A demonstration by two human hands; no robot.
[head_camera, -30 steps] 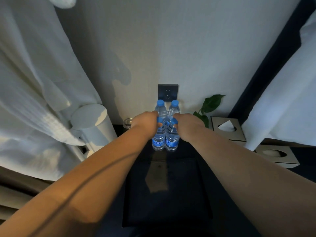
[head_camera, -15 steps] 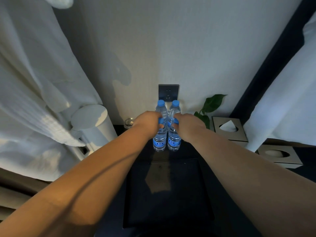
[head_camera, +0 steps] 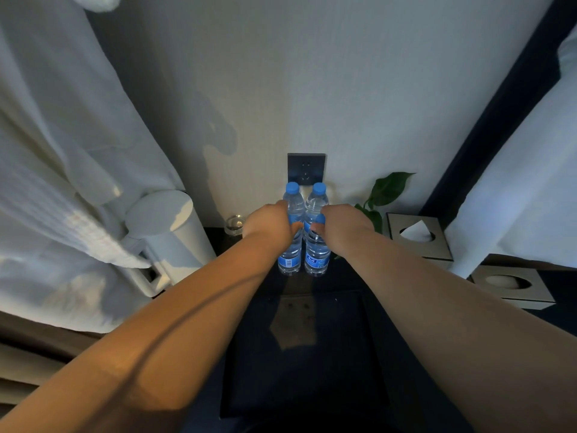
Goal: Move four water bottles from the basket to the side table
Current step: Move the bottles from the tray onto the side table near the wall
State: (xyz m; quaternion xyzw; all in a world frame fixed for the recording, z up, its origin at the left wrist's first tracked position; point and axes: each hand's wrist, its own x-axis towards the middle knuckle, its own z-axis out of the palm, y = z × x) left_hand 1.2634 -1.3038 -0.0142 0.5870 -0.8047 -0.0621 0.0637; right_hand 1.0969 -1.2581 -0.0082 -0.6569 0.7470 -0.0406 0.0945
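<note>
A pale, finely textured wall [head_camera: 359,89] fills the upper frame, flanked at left by a white waffle-weave robe [head_camera: 56,170] hanging in soft folds and at right by smooth white fabric [head_camera: 515,182] beside a dark vertical band. Below, a dark, matte side table [head_camera: 299,354] spreads toward the camera, its flat top catching a dull patch of reflected light. Two bare forearms reach in from the lower corners and converge at the table's far edge, near the wall. A smooth white cylindrical object [head_camera: 165,226] stands left of the table, partly under the robe. Two square, flat-topped tissue boxes [head_camera: 418,235] with oval openings sit to the right, one showing a peak of white tissue. The water bottles [head_camera: 317,254], clear ribbed plastic with blue caps and blue labels, stand upright in a tight cluster on the table just below a dark square wall socket [head_camera: 306,169]; two caps rise at the back, a third cap shows in front on the right, and the hands cover the rest. The left hand [head_camera: 270,228] is wrapped around the left-side bottles, the right hand [head_camera: 343,229] around the right-side ones, fingers curled against the plastic. Glossy green plant leaves [head_camera: 390,189] arch behind the right wrist. A small clear glass [head_camera: 234,225] sits by the left wrist
</note>
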